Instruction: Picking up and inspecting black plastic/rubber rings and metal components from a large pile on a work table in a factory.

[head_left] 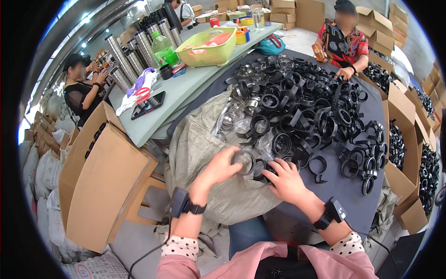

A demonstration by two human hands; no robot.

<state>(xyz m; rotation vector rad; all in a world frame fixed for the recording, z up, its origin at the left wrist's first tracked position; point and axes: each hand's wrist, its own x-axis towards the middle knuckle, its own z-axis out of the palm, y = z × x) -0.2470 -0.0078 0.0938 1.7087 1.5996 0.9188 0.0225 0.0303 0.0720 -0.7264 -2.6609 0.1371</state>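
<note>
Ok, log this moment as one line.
left hand: at clear, dark-rimmed round piece, grip blurred | right hand: at black ring-shaped part | ahead: heap of black ring-shaped parts on dark grey surface

black rings (pixel 303 122) – plastic-looking, smooth, satin to glossy. clear pieces (pixel 227 121) – transparent, plastic-looking, shiny. sack (pixel 197 139): woven, plastic-looking, creased, dull sheen. table cover (pixel 341 204): dark, matt, cloth-like. grey-green tabletop (pixel 167 98): smooth, low sheen. basket (pixel 225 56): perforated plastic, smooth. bottle (pixel 163 50): see-through plastic, glossy. phone (pixel 148 106): dark, glossy face. scissors (pixel 142 95): handles of smooth red plastic. stacked rings (pixel 121 59): silvery, metallic-looking, polished. rag (pixel 134 95): soft cloth, crumpled, matt. carton (pixel 109 186): brown cardboard, matt paper surface. jacket (pixel 174 267): pink cloth, matt; cuffs (pixel 181 246) in spotted fabric.
</note>
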